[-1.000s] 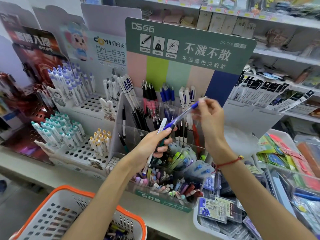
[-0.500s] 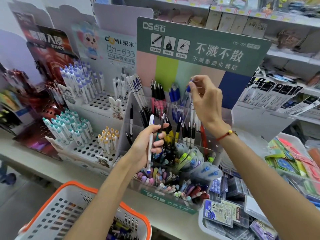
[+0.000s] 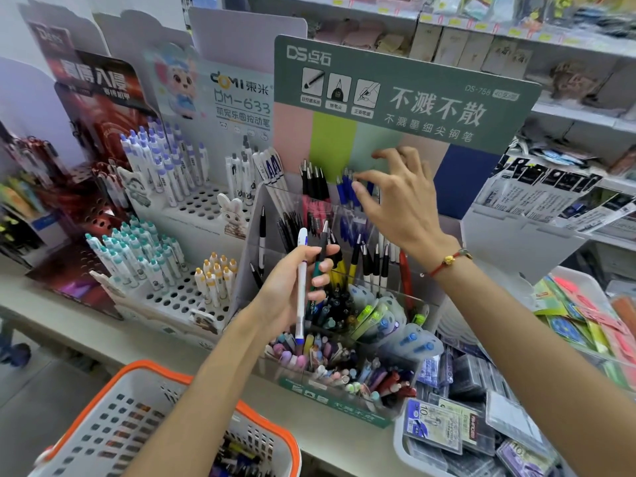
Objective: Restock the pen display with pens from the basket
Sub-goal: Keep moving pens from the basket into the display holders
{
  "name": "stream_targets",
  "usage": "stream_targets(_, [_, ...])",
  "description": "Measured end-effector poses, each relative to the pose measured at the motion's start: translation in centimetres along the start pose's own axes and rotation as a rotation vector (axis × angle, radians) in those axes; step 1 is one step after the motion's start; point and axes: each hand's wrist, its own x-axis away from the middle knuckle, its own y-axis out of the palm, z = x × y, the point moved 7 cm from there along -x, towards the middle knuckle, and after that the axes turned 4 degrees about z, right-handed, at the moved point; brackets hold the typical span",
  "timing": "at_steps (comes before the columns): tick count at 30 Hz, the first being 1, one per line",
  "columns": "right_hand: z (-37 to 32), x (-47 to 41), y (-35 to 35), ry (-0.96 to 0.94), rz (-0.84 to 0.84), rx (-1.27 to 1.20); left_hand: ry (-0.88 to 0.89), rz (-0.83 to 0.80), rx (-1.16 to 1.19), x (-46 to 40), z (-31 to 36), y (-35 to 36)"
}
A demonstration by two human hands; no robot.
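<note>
Pale grey table (image 3: 103,342) runs along shop shelving (image 3: 568,111) stacked with boxed stationery. On it stand cardboard pen racks (image 3: 192,208) with white pens in hole grids, and the clear tiered pen display (image 3: 344,339) under a green header card (image 3: 413,98). Packets of refills (image 3: 447,432) crowd the right. The orange-rimmed basket (image 3: 113,407) sits low in front, pens in its bottom. The left hand (image 3: 292,287) grips a white pen (image 3: 302,290) and a dark green pen (image 3: 318,270) before the display. The right hand (image 3: 395,201), fingers spread and loosely bent, reaches the blue pens (image 3: 346,191) in the back row; whether it touches them is unclear.
</note>
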Motion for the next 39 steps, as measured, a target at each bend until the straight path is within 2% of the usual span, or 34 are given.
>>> stream_targets(3, [-1.5, 0.8, -2.5, 0.089, 0.098, -0.144, -0.021, -0.029, 0.067, 0.0, 0.1, 0.3])
stream_targets(4, [-2.1, 1.4, -2.8, 0.161, 0.034, -0.263, -0.027, -0.04, 0.066, 0.1, 0.1, 0.4])
stream_targets(7, [-3.8, 4.2, -0.7, 0.391, -0.446, -0.593, -0.028, -0.059, -0.058, 0.3, -0.1, 0.7])
stream_targets(8, [-3.9, 5.1, 0.0, 0.453, -0.553, -0.669, -0.027, -0.065, -0.113, 0.3, -0.2, 0.9])
stream_targets(11, [-3.3, 6.4, 1.0, 0.569, -0.635, -0.827, -0.029, -0.059, -0.195, 0.5, -0.6, 1.5])
stream_targets(14, [-2.1, 6.5, 0.7, 0.673, -0.513, -0.925, 0.046, 0.015, -0.281, 0.2, -0.4, 0.5])
stream_targets(17, [0.6, 6.6, -0.4, 0.902, -0.232, -1.096, 0.135, 0.134, -0.298, 0.1, 0.2, -1.3])
stream_targets(19, [2.8, 7.1, -1.3, 1.007, -0.05, -1.087, 0.181, 0.225, -0.229, 0.3, 0.7, -2.5])
stream_targets(22, [5.3, 8.2, -2.6, 1.063, 0.103, -1.075, 0.204, 0.273, -0.194, 0.4, 1.1, -3.4])
stream_targets(25, [7.3, 9.6, -3.6, 1.06, 0.215, -1.017, 0.215, 0.252, -0.189, 0.4, 1.3, -3.0])
stream_targets(30, [9.5, 11.6, -5.6, 0.978, 0.399, -0.866, 0.155, 0.204, 0.036, 0.1, 0.5, -1.7])
stream_targets(32, [10.1, 12.4, -6.4, 0.935, 0.459, -0.799, 0.174, 0.197, 0.057, 0.1, 0.4, -1.5])
stream_targets(35, [10.4, 13.2, -7.0, 0.866, 0.481, -0.728, 0.229, 0.231, 0.04, 0.2, 0.3, -1.8])
stream_targets(39, [9.7, 13.2, -7.1, 0.742, 0.451, -0.65, 0.286, 0.364, 0.03, 0.1, 0.3, -3.1])
